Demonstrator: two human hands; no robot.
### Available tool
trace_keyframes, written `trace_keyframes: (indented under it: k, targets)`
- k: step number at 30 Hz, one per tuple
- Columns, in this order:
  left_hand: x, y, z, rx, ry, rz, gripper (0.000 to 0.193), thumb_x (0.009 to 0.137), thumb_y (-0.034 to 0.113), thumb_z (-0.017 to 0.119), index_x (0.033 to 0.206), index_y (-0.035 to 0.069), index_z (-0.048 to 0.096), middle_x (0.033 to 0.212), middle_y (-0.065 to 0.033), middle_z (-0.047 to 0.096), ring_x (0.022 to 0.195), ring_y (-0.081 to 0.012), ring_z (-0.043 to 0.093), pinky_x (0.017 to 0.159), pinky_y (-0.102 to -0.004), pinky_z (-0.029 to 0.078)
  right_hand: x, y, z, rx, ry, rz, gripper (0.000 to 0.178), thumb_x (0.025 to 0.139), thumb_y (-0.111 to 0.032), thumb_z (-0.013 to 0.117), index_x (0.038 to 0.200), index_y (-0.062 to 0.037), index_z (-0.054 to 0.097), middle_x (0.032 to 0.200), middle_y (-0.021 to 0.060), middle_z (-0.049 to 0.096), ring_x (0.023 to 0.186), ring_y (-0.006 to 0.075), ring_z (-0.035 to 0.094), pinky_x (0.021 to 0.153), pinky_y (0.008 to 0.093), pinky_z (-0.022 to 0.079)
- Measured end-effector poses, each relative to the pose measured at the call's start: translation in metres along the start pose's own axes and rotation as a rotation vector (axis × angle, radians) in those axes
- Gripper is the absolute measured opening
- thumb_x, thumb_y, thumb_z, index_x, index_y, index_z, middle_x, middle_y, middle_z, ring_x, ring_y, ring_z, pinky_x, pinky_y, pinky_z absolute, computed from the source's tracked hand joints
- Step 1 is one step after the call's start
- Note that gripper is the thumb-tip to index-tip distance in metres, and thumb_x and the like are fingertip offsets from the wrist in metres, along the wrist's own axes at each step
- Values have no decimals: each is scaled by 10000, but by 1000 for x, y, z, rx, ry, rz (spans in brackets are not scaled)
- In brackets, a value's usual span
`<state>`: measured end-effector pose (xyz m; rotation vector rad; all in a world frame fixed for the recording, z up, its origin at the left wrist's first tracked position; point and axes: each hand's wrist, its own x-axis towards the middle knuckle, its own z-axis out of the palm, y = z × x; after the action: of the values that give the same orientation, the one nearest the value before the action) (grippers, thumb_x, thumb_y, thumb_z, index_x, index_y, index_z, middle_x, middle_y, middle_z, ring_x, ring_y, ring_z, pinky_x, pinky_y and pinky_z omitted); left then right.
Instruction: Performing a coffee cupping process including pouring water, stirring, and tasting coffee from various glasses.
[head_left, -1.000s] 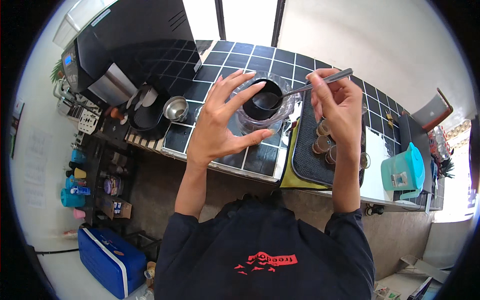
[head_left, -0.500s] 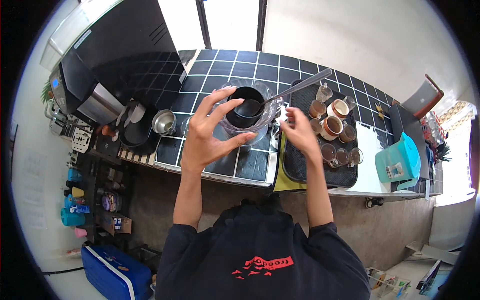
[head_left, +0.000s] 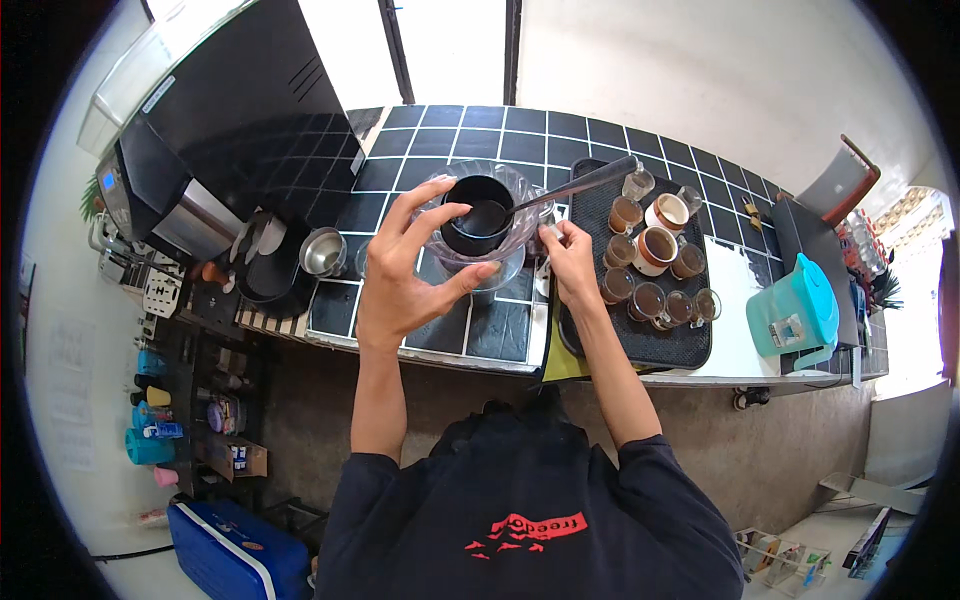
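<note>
My left hand grips a small black cup, two fingers over its rim and the thumb lower down by a clear fluted bowl. The cup looks to be within or just above that bowl; which one I cannot tell. A long-handled metal spoon leans out of the cup to the right. My right hand is closed in a pinch beside the bowl, at the tray's left edge. What its fingertips hold is too small to make out.
A black tray on the right carries several glass cups of brown liquid and white-and-brown cups. Farther right stands a turquoise pitcher. A small metal pot and a black machine are at left on the tiled counter.
My right hand has moved left, off the tray's edge toward the bowl, and its spread fingers have closed into a pinch. The left hand keeps its grip on the cup.
</note>
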<state>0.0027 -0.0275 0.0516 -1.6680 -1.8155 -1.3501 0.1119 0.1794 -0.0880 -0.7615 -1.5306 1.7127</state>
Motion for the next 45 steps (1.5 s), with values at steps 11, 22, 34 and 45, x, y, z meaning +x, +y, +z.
trace_keyframes:
  k: [11,22,34,45]
  targets:
    - [18,7,-5,-31,-68,-30,454,750,284,834,1091,25,684,1173,-146,646,1098,-330,640,921,-408,517,3,-42,-37,286,104,-190,87,914,-52,645,828,-40,651,764,-23,620,660,35,487,600,212,369]
    - [36,0,-23,-144,-270,-68,600,745,293,825,1264,64,628,1252,-150,647,1179,-310,610,1033,-452,452,-5,-205,-133,-155,-121,-224,114,895,-102,681,795,-76,634,685,-52,567,597,14,444,537,191,326]
    - [53,-8,-24,-134,-447,-73,730,728,321,829,1327,3,560,1292,-185,625,1207,-307,596,1060,-408,443,-3,-293,-95,-435,-402,-129,197,869,-237,675,747,-142,552,649,-84,490,564,24,425,507,209,339]
    - [55,-6,-18,-122,-454,-82,734,712,334,839,1326,35,571,1263,-177,643,1172,-310,616,1048,-414,459,24,-329,-71,-970,-485,-381,278,831,-324,685,716,-95,578,614,-47,478,569,49,454,471,222,344]
